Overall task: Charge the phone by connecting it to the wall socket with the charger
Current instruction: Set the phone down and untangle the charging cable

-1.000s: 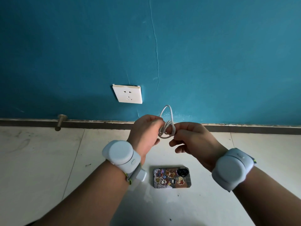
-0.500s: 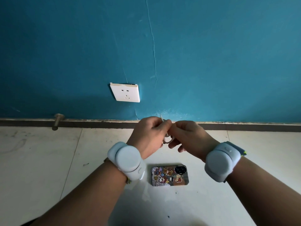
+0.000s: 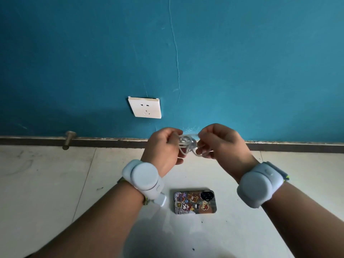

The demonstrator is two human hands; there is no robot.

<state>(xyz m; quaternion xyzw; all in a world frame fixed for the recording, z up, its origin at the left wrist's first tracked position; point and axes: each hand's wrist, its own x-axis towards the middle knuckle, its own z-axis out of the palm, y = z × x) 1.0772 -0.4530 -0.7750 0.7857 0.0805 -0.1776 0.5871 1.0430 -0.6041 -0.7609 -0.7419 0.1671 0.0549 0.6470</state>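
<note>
A white charger cable (image 3: 187, 144) is bunched in loops between my two hands, held above the floor. My left hand (image 3: 163, 148) grips one side of the bundle and my right hand (image 3: 221, 144) pinches the other side. The phone (image 3: 195, 202) lies face down on the floor below my hands, in a case covered with cartoon stickers. A white charger plug (image 3: 161, 200) shows partly under my left wrist, left of the phone. The white wall socket (image 3: 145, 108) sits low on the blue wall, up and left of my hands.
A metal door stop (image 3: 68, 139) sticks out of the dark skirting board at the left. The floor (image 3: 46, 183) is pale tile with a few specks. Both wrists wear white strapped devices.
The cable loop that stood up above my hands one second ago is now pulled down into a bundle between them. My hands have drawn slightly apart.
</note>
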